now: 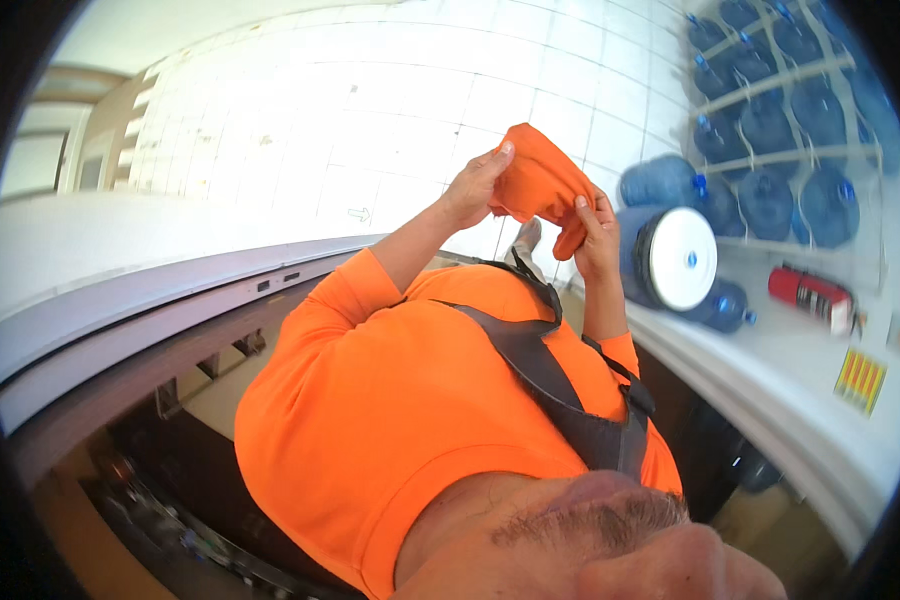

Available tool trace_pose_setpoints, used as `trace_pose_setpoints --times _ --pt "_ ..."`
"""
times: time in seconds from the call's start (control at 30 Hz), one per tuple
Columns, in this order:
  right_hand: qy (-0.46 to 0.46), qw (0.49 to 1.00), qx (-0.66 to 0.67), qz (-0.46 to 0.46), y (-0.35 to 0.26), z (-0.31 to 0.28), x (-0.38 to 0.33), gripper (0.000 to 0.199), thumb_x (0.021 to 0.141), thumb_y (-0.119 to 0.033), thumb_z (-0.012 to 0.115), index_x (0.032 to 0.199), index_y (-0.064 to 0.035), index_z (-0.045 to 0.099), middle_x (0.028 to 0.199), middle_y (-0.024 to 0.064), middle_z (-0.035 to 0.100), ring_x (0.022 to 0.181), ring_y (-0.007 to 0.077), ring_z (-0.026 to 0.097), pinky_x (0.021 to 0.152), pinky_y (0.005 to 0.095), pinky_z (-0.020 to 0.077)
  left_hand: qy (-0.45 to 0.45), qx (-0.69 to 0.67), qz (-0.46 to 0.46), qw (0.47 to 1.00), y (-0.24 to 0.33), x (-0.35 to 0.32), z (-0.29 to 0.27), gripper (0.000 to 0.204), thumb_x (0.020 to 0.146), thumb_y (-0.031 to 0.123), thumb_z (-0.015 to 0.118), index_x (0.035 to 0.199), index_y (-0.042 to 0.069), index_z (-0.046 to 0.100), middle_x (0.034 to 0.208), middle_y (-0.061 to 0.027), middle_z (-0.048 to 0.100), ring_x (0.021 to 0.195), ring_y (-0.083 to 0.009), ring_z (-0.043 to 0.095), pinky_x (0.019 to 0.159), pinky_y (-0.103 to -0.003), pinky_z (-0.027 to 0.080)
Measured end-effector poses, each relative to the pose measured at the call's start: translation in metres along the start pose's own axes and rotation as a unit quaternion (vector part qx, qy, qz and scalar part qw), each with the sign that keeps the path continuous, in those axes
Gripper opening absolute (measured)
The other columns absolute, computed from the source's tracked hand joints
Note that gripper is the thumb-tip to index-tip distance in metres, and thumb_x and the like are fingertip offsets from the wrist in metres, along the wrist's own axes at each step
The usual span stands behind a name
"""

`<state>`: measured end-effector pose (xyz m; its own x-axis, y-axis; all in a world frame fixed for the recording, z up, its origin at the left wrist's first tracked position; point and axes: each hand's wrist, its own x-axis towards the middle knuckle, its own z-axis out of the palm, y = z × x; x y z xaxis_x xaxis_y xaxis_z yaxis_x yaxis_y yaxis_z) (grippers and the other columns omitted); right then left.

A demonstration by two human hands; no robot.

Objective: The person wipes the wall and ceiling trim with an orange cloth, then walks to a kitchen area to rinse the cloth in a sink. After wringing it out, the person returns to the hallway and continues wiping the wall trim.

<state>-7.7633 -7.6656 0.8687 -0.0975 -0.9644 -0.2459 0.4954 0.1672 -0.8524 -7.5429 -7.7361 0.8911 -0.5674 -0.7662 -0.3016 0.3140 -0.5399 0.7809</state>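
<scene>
An orange cloth [538, 178] is stretched between my two hands in front of my body. My left hand [473, 186] grips its left edge, with the thumb pressed on top. My right hand [597, 236] pinches the cloth's lower right side, where a narrow piece of it hangs down. Parts of the fingers on both hands are hidden behind the fabric. I wear an orange long-sleeved top with dark straps across it, and the sleeves are pushed back from my forearms.
Large blue water bottles [765, 120] fill a white rack on the right. Nearer stand a blue drum with a white lid [682, 259] and a bottle lying on its side [660, 182]. A red fire extinguisher [811, 297] is at the right wall. White floor tiles [410, 110] extend ahead.
</scene>
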Motion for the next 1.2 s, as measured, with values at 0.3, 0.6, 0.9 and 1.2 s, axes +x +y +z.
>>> trace_pose_setpoints --times 0.3,0.6,0.9,1.2 --pt "-0.206 0.93 -0.265 0.15 -0.047 0.002 0.18 0.086 0.098 -0.067 0.045 0.156 -0.0044 0.032 0.153 0.0227 0.042 0.146 0.0367 0.035 0.114 0.0498 0.0318 0.137 -0.057 0.161 0.976 0.079 0.077 0.007 0.061 0.105 0.054 0.039 0.133 0.0 0.048 0.097 -0.0115 0.066 0.067 -0.0185 0.065 0.047 -0.03 0.05" --pt "-0.376 0.892 -0.128 0.216 -0.033 0.111 0.299 0.085 0.098 -0.07 0.039 0.153 -0.0057 0.032 0.148 0.0141 0.048 0.131 0.0266 0.051 0.104 0.0441 0.0425 0.174 -0.181 0.278 0.927 0.118 0.133 -0.075 0.056 0.098 0.023 0.061 0.147 0.006 0.039 0.13 -0.0106 0.06 0.11 -0.0212 0.064 0.085 -0.037 0.054" --pt "-0.295 0.92 -0.048 0.253 -0.003 0.246 0.401 0.073 0.101 -0.065 0.039 0.148 -0.0091 0.039 0.142 0.0078 0.052 0.129 0.0244 0.053 0.104 0.0427 0.0454 0.125 -0.237 0.256 0.929 0.208 0.169 -0.207 0.065 0.09 0.0 0.061 0.15 0.003 0.038 0.128 -0.0106 0.063 0.118 -0.0199 0.06 0.103 -0.036 0.047" --pt "-0.3 0.903 -0.117 0.283 0.075 0.402 0.522 0.044 0.101 -0.022 0.063 0.137 -0.0011 0.05 0.129 0.0108 0.062 0.117 0.0223 0.062 0.1 0.0373 0.0521 0.393 -0.033 0.193 0.898 0.282 0.153 -0.37 0.077 0.091 0.014 0.069 0.155 0.002 0.029 0.127 -0.0129 0.06 0.11 -0.0196 0.061 0.089 -0.032 0.051"
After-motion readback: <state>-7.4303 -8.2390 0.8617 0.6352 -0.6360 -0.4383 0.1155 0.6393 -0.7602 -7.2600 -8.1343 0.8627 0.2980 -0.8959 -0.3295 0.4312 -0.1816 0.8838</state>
